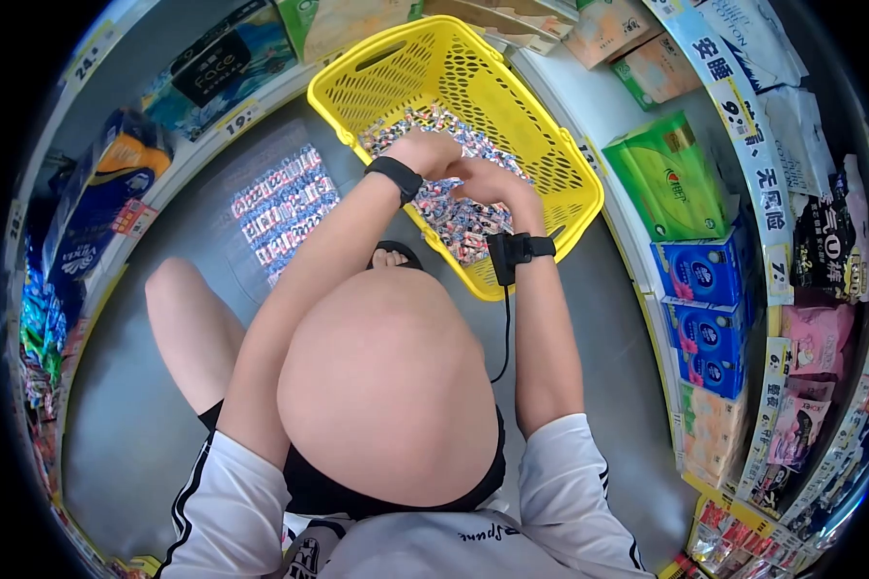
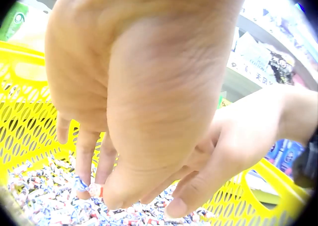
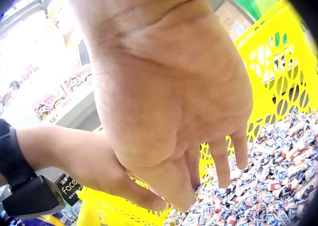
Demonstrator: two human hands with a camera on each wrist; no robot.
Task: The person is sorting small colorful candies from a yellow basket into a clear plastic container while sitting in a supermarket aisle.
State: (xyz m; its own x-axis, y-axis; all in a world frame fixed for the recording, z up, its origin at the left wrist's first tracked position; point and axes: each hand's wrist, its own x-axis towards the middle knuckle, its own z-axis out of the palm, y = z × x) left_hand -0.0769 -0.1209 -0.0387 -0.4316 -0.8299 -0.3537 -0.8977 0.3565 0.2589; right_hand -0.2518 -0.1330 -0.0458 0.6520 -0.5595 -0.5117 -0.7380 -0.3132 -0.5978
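Note:
In the head view both hands meet inside a yellow shopping basket [image 1: 560, 159], above a layer of small wrapped candies [image 1: 459, 227]. My left hand [image 1: 425, 154] pinches one wrapped candy [image 2: 94, 190] between thumb and fingertips, with other fingers pointing down. My right hand [image 1: 497, 183] sits close beside it, its fingers directed down and toward the left hand. In the right wrist view the right thumb and palm hide the fingertips, so I cannot tell whether they hold a candy. Loose candies [image 3: 278, 176] spread beneath both hands.
Left of the basket, rows of wrapped candies [image 1: 285, 207] lie on the grey floor [image 1: 608, 405]. Shelves flank the aisle, with green tissue packs [image 1: 671, 179] and blue packs [image 1: 700, 275] at right, dark blue packs [image 1: 106, 203] at left. A bent knee [image 1: 386, 386] rises between the arms.

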